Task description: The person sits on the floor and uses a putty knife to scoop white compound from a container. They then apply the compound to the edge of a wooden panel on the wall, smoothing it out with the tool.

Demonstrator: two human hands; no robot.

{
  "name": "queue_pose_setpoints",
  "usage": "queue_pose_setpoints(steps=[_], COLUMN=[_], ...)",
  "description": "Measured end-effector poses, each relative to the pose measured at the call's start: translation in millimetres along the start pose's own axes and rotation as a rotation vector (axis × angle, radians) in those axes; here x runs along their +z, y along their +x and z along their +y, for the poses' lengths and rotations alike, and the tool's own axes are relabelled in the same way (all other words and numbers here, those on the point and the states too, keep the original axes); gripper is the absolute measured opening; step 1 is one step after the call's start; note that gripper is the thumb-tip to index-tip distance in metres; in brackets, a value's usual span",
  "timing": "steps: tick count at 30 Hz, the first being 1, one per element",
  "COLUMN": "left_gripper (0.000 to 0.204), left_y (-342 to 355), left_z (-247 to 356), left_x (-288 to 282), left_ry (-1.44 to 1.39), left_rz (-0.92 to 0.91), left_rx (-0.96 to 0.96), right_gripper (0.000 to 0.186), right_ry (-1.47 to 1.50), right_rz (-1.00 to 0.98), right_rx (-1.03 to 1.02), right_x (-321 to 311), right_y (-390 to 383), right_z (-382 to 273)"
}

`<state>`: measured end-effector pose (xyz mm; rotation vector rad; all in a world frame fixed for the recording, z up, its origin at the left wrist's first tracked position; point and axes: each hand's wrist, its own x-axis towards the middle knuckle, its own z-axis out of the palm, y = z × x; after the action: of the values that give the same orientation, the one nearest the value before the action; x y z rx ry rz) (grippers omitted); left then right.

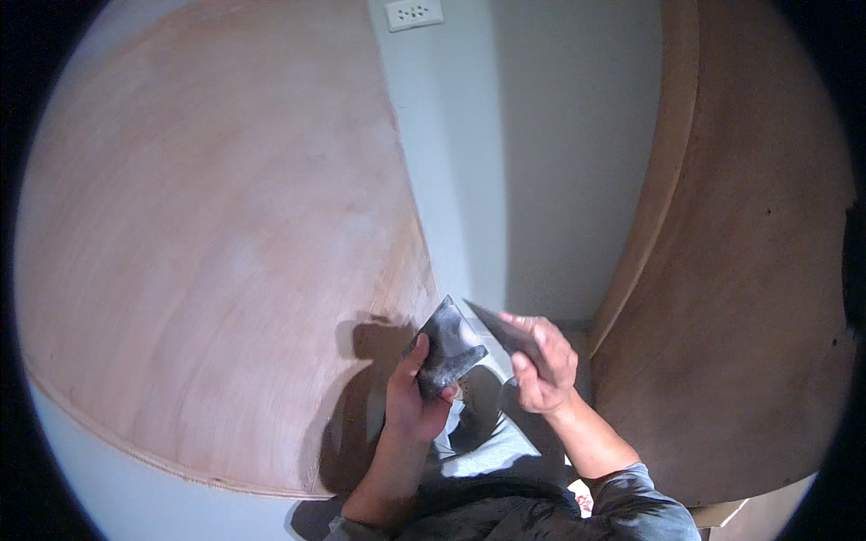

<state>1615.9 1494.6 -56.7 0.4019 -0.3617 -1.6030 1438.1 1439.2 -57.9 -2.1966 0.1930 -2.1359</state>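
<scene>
In the lower middle, my left hand (pixel 417 401) is closed on a dark flat putty scraper (pixel 449 341), thumb over its left edge. Pale smears mark its face. Just to the right, my right hand (pixel 547 368) grips a second dark scraper (pixel 507 333), its thin blade slanting up and left. The two scrapers are close together with a narrow gap between their upper corners. Whether paste lies on the right scraper cannot be made out.
A large pinkish-brown wooden panel (pixel 225 225) fills the left side, with my shadow on it. A darker wooden panel (pixel 749 270) with a lighter edge strip stands at the right. Between them is a pale wall (pixel 559 162) with a white socket (pixel 414 13) at the top.
</scene>
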Motion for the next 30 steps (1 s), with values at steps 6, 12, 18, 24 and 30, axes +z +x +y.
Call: queue_pose_setpoints(steps=[6,12,18,24,30], left_gripper=[0.028,0.031,0.032,0.032,0.034], left_y=[-34,-42,-48,-37,-47], left_z=[14,31,28,27,3], left_x=[15,44,45,20,-16], left_ry=[0.077,0.256,0.333,0.288,-0.013], left_rz=[-0.107,0.003,0.107,0.082,-0.189], left_rx=[0.029,0.137,0.242,-0.005,-0.440], right_gripper=[0.041,0.057,0.061,0.042,0.043], right_ry=[0.044,-0.172,-0.394,0.571,1.200], right_rz=[-0.124,-0.434,-0.846,0.331,0.335], right_rx=[-0.293,-0.110,0.205,1.059,1.227], right_x=[10,-2,-20,-24,15], right_y=[21,36,26,-6,-27], right_z=[-21,-10,-2,-2,-3])
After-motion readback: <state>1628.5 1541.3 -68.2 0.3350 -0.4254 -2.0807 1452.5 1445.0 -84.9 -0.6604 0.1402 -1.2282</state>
